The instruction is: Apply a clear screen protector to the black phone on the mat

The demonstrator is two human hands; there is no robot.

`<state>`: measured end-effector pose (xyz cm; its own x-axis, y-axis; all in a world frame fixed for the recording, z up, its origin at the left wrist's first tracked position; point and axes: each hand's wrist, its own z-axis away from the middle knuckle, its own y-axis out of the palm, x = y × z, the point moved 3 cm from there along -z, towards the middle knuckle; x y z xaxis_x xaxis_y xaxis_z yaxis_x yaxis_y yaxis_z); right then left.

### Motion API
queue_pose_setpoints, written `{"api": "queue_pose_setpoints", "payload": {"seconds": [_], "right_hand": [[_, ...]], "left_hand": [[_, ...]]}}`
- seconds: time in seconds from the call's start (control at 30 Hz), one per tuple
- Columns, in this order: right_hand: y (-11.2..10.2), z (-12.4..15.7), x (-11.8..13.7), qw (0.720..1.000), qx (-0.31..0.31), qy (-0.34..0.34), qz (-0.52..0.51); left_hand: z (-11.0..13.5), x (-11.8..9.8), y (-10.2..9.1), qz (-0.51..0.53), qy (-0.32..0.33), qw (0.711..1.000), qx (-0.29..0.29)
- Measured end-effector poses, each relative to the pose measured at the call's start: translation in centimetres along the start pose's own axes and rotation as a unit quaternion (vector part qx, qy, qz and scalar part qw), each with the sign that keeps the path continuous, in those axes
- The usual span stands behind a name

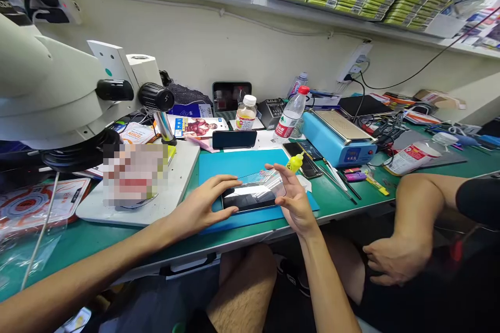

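A black phone [244,201] lies flat on a blue mat [234,164] near the front edge of the green bench. My left hand [205,205] rests on the phone's left end, fingers spread over its edge. My right hand [292,195] holds a clear film [262,183] by its right edge, lifted at a slant over the phone's screen. A small yellow-capped bottle [295,162] stands just beyond my right fingers.
A white microscope [58,99] and its base plate [179,177] fill the left. Behind the mat stand a second phone [234,139], two bottles [291,114] and a blue heating unit [336,138]. Another person's arm and hand [398,255] rest at the right.
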<state>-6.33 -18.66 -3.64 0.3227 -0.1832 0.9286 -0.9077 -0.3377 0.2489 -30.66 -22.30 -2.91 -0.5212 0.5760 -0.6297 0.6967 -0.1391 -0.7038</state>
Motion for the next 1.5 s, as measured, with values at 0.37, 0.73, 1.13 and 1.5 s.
{"api": "queue_pose_setpoints", "payload": {"seconds": [0.37,0.73,1.13,1.5], "right_hand": [[-0.1,0.2,0.1,0.999,0.027,0.016,0.032],[-1.3,0.7,-0.5,1.000,-0.010,-0.003,0.011],[-1.0,0.5,-0.4,0.997,0.054,0.036,0.031],[-0.5,0.3,0.7,0.974,0.010,-0.055,0.218]], "left_hand": [[0.2,0.3,0.3,-0.028,0.015,1.000,0.001],[-0.4,0.9,0.0,0.415,-0.173,0.891,0.064],[-0.3,-1.1,-0.6,0.646,-0.235,0.691,0.224],[0.6,-0.7,-0.5,-0.033,0.080,0.995,-0.044]]}}
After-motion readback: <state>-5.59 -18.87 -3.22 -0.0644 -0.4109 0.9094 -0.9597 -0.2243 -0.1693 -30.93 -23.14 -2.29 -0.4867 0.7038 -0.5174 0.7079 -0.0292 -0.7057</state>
